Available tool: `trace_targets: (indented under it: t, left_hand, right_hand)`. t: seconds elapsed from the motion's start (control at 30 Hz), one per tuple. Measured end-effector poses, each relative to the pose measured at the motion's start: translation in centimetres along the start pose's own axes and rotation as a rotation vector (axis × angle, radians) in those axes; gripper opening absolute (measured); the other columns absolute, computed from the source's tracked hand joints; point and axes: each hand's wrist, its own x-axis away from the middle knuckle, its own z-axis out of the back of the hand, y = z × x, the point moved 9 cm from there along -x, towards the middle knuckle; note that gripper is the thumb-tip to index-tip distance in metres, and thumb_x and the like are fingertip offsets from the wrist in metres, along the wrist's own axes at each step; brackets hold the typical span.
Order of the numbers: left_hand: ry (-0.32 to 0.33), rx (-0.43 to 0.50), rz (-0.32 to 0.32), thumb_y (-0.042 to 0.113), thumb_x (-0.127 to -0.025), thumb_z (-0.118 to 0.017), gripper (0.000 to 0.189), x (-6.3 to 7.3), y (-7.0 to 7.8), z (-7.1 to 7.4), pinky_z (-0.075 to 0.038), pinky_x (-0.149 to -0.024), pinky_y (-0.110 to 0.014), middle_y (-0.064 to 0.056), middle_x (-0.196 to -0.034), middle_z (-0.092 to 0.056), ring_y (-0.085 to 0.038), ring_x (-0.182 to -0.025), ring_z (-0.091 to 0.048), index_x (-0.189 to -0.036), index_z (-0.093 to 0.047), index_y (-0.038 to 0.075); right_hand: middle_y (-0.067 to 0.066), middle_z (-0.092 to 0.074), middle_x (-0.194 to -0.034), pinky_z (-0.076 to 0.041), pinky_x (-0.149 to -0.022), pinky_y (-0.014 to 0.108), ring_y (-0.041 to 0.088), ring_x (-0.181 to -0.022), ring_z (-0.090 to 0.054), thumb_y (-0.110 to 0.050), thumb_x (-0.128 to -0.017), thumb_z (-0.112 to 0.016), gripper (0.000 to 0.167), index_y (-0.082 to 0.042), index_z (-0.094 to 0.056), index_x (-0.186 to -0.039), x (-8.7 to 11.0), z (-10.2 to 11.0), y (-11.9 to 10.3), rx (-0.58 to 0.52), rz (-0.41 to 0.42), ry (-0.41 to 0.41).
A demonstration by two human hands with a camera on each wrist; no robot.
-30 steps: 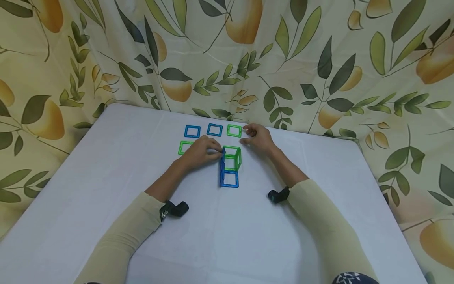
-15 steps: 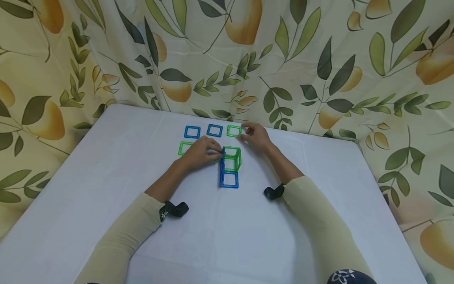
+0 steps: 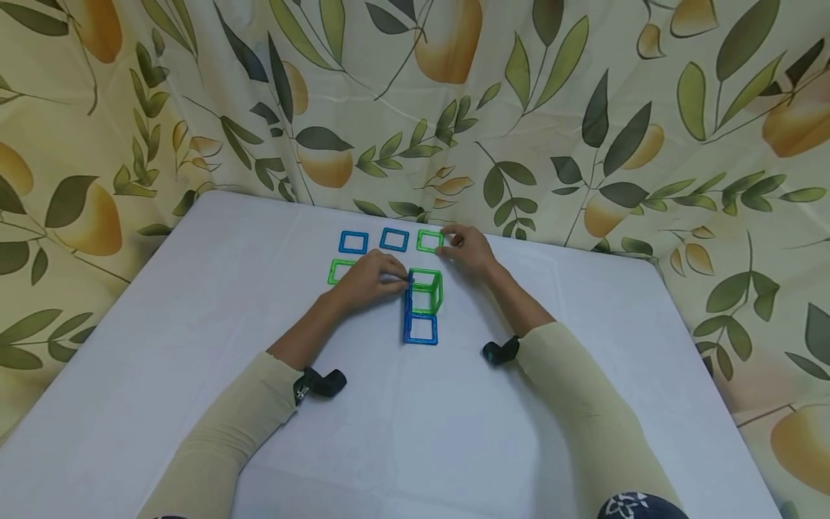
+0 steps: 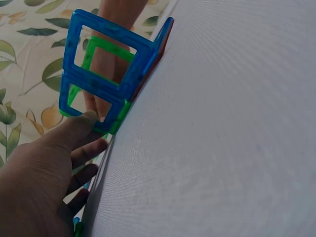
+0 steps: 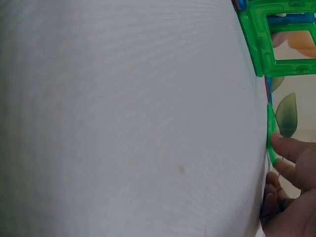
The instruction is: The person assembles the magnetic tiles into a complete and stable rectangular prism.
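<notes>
Open square magnetic tiles form a small build at mid-table: an upright blue wall [image 3: 408, 310], green tiles [image 3: 438, 294] joined to its right side, and a flat blue tile [image 3: 423, 342] at the near end. My left hand [image 3: 369, 280] holds the wall's far end. In the left wrist view its thumb lies on the lower blue tile [image 4: 94, 84]. Behind the build, my right hand [image 3: 472, 249] has thumb and forefinger at the right edge of a flat green tile [image 3: 429, 250]. The right wrist view shows those fingertips gripping the green tile's edge [image 5: 270, 133].
Two loose blue tiles [image 3: 353, 251] lie in the back row, left of the green one. Another green tile [image 3: 341, 262] is partly hidden by my left hand. A white cloth covers the table [image 3: 292, 461]; a fruit-patterned curtain [image 3: 389, 94] hangs along its back edge.
My right hand has moved slightly left, its thumb and forefinger closing in on the back-row green tile's edge. The left hand stays on the blue wall.
</notes>
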Motion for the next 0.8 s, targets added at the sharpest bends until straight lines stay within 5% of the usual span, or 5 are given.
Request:
trace_targets:
  t: [0.47,0.8]
  left_hand:
    - [0.001,0.008,0.013,0.022,-0.099,-0.075,0.02,0.06,-0.08,0.05,-0.043,-0.104,-0.04,-0.001,-0.12,-0.074,-0.021,-0.118,-0.057,-0.115,-0.082,0.012]
    - [-0.003,0.018,0.013,0.023,-0.099,-0.076,0.021,-0.03,-0.22,-0.1,-0.042,-0.105,-0.04,-0.001,-0.121,-0.074,-0.02,-0.119,-0.056,-0.116,-0.081,0.012]
  right_hand:
    - [0.019,-0.061,-0.117,-0.044,-0.093,0.042,0.032,-0.105,-0.054,-0.011,-0.094,-0.08,0.053,-0.003,-0.056,-0.141,0.38,0.1,0.01,-0.093,0.02,0.037]
    - [0.02,-0.067,-0.112,-0.047,-0.088,0.033,0.029,-0.101,-0.058,-0.002,-0.089,-0.083,0.055,-0.001,-0.055,-0.136,0.78,0.55,-0.23,-0.181,0.049,0.084]
